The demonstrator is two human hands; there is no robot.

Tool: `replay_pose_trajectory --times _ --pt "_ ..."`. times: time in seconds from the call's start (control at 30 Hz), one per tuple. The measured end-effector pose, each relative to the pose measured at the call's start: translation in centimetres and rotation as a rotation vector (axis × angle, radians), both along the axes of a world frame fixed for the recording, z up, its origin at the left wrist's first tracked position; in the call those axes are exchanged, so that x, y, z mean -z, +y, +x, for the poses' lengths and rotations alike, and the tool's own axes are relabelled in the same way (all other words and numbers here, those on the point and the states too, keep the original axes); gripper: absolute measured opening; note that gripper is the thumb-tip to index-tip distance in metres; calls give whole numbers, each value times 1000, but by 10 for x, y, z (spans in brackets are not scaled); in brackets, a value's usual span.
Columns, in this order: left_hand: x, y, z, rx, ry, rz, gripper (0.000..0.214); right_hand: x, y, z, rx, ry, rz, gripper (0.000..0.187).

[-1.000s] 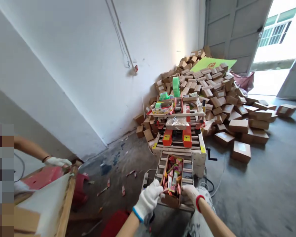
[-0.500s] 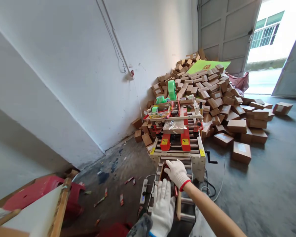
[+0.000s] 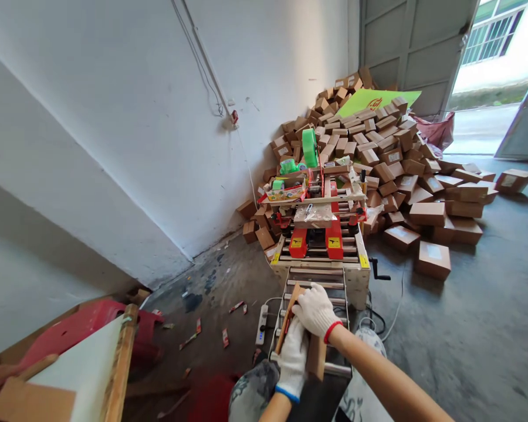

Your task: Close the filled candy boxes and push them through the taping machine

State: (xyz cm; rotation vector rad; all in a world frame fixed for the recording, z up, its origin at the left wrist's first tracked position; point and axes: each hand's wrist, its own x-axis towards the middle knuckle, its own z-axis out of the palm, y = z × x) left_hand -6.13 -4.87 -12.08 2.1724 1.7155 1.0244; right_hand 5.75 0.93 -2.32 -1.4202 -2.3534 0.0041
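Note:
A small brown cardboard box [image 3: 315, 356] rests on the roller conveyor [image 3: 338, 282] in front of me. My right hand [image 3: 315, 310], in a white glove with a red cuff, lies across the top of the box and presses a flap down. My left hand [image 3: 293, 357], in a white glove with a blue cuff, lies flat on the box just below it, beside the upright left flap [image 3: 287, 317]. The box's contents are hidden under my hands.
Beyond the rollers stands the carton-sealing machine [image 3: 319, 234] with red guides and a green tape roll [image 3: 309, 147]. A big heap of sealed brown boxes [image 3: 396, 170] fills the corner. A power strip [image 3: 261, 316] and scraps lie on the floor. A wooden-edged table [image 3: 117, 363] sits at left.
The open box of colourful packets has been covered: both hands went from gripping its near end to lying on top, folding flaps down. The other person's gloved hand at left has gone from view.

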Motion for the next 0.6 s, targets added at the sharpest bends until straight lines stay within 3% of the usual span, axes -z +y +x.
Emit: replay_pose_trajectory --times 0.1,0.17,0.23,0.3,0.37,0.43,0.53,0.6 --pt "-18 -25 -18 -42 -94 87 50 6 6 -14 95 -1 -42 26" --pt "-43 -39 -30 -15 -124 190 39 12 7 -20 136 4 -63 25" --pt "-70 -39 -39 -4 -109 222 37 16 6 -22 147 28 -66 28" --pt "-87 -26 -44 -83 -120 86 49 20 6 -19 153 72 -62 28" --pt "-87 -9 -44 -105 -160 -179 58 22 6 -14 179 128 -60 31" --pt "-73 0 -36 -56 -193 -361 59 23 8 -8 251 198 -63 37" --pt "-51 -10 -14 42 -21 -345 67 24 16 2 353 298 -92 46" --pt "-48 -22 -2 62 218 -298 80 24 22 8 371 326 -127 51"
